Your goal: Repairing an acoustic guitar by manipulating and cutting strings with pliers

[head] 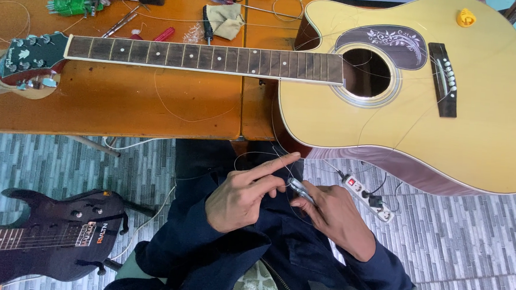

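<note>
Both hands are over my lap, below the table's edge. My left hand (244, 192) has its forefinger stretched out and pinches a thin guitar string (251, 155) that loops up in front of it. My right hand (334, 210) grips a small silvery tool (300, 190), its tip next to the left hand's fingers. A pale yellow acoustic guitar (479, 140) lies flat on the wooden table (123, 104), its neck (203, 58) pointing left and its headstock (27, 59) at the far left. Loose strings trail over its body.
A black electric guitar (55, 234) stands on the tiled floor at lower left. A white power strip (367, 196) lies on the floor by my right hand. Screwdrivers (207, 23), a cloth (225, 19), green hex keys (70, 2) and a yellow string winder (465, 18) lie around.
</note>
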